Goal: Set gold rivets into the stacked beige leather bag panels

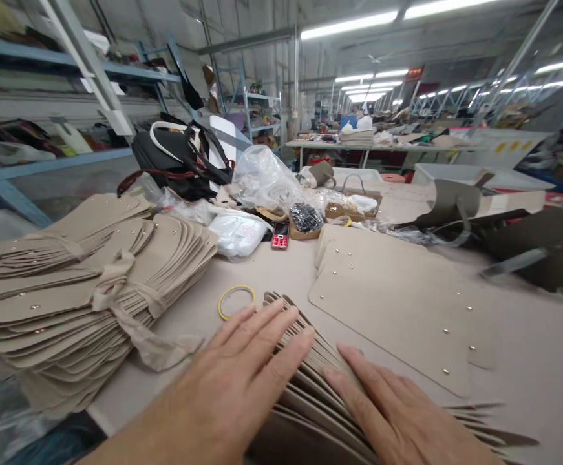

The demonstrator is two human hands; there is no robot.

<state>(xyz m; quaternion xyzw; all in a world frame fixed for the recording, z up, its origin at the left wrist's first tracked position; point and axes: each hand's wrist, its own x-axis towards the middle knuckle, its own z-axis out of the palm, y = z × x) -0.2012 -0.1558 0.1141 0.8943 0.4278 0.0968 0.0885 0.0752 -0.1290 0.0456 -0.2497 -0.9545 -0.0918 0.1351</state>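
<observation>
A thick stack of beige flat pieces (310, 403) stands fanned on its edges at the table's front. My left hand (247, 374) lies against its left side, fingers stretched out, the tips near the stack's far end. On the right side of the same stack rests my right hand (382, 407), its fingers extended along the edges. Beyond my left fingertips lies a yellow tape roll (221, 302). Flat beige panels with metal studs (388, 290) are spread to the right. Bundles of similar pieces, one tied with a cloth strip (116, 290), are piled at the left.
Behind the hands are a red phone (280, 236), a white plastic packet (238, 232), clear bags (264, 174) and a black bag (165, 155). Dark olive pieces (543, 245) lie at the right. Blue shelves (68, 61) stand at the left.
</observation>
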